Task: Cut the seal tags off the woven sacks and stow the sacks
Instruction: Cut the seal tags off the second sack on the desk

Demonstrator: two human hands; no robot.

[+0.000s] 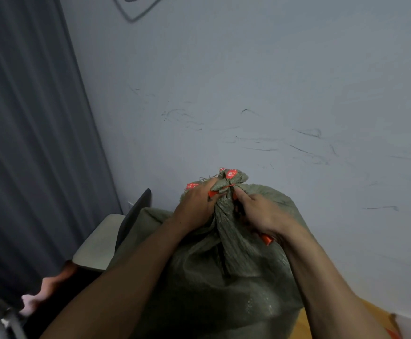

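Your left hand (197, 201) grips the tied neck of the one woven sack (224, 277), at least three red tags (232, 173) showing; your right hand (260, 214) curls round one orange-handled tool (266, 239).

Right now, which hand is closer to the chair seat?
Left. The left hand grips the sack neck right of the chair seat; the right hand sits beyond the neck, farther off.

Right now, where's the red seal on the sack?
Head view, near centre: the red seal cinches the sack neck, between the left hand gripping it and the right hand holding an orange-handled tool.
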